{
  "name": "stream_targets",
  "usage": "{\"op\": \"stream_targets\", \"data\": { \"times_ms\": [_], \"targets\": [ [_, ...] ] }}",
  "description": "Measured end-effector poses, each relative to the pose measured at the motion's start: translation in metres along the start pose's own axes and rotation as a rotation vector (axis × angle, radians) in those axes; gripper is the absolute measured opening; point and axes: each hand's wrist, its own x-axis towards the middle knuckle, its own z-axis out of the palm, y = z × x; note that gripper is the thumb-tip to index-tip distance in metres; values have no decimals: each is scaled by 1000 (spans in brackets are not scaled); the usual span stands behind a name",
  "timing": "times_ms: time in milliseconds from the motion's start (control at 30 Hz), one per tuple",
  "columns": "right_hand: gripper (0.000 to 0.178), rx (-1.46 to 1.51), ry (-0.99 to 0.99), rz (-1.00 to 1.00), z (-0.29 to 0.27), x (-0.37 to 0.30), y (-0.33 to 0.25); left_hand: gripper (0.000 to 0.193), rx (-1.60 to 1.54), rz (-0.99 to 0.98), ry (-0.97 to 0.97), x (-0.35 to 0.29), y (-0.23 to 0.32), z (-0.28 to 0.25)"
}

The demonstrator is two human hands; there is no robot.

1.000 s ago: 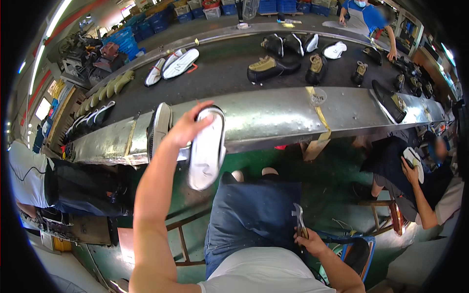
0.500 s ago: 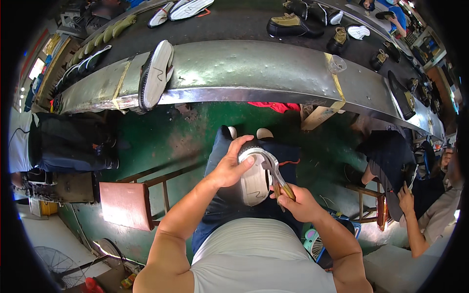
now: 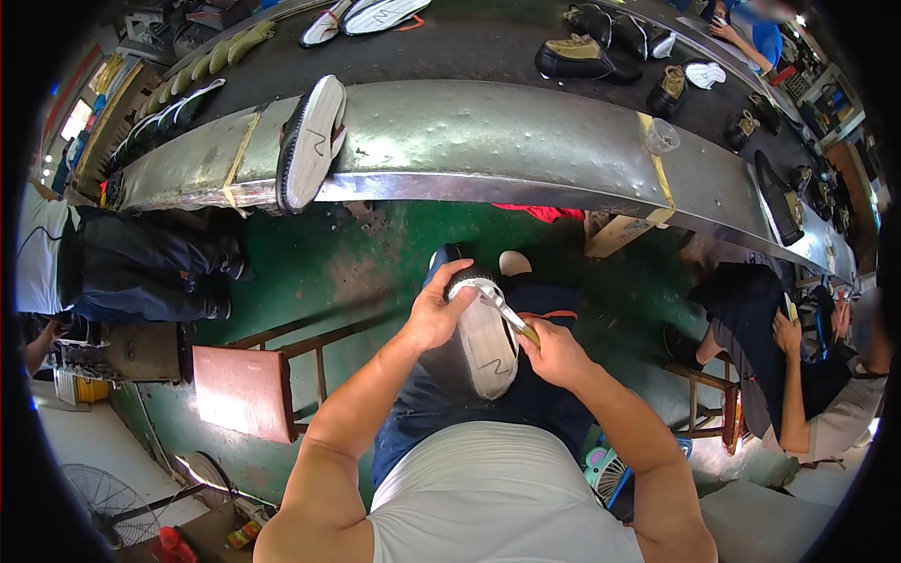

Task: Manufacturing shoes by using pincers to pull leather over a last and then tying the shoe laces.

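Note:
On my lap lies an upturned shoe point(image 3: 486, 355) with a pale sole bottom and a dark upper, its toe end away from me. My left hand point(image 3: 435, 311) grips it by the toe, with the thumb over the pale bottom and the fingers round the dark edge. A pair of pliers point(image 3: 507, 312) with a metal head and yellowish handles is in my closed right hand point(image 3: 557, 355). Their head rests at the toe edge of the shoe, close to my left thumb. An orange-red strip point(image 3: 552, 314) shows beyond my right hand.
Ahead runs a long bench with a metal edge point(image 3: 507, 131); an upturned shoe point(image 3: 313, 145) lies across it and several shoes lie further back. A stool point(image 3: 242, 392) stands left. People sit or stand on both sides, one person's hand point(image 3: 786, 333) at right.
My right hand has moved up and left, closing round the plier handles, which were spread apart. The plier head has turned and sits at the toe. My left hand keeps hold of the shoe.

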Motion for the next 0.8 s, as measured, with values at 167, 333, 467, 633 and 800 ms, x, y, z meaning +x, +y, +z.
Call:
{"op": "stream_targets", "data": {
  "times_ms": [167,333,467,633,800],
  "targets": [
    [26,-63,117,-60,23,9,30,49,75,-50,-159,10,11,-29],
    [27,-109,155,-104,31,9,36,61,86,-104,-331,13,29,-46],
    [27,-137,170,-143,30,6,31,74,174,-131,-384,13,34,-48],
    [28,-151,176,-128,37,10,42,77,70,-81,-371,14,24,-47],
    [30,-149,219,-121,44,9,51,63,367,56,-22,8,-3,-17]
  ]
}}
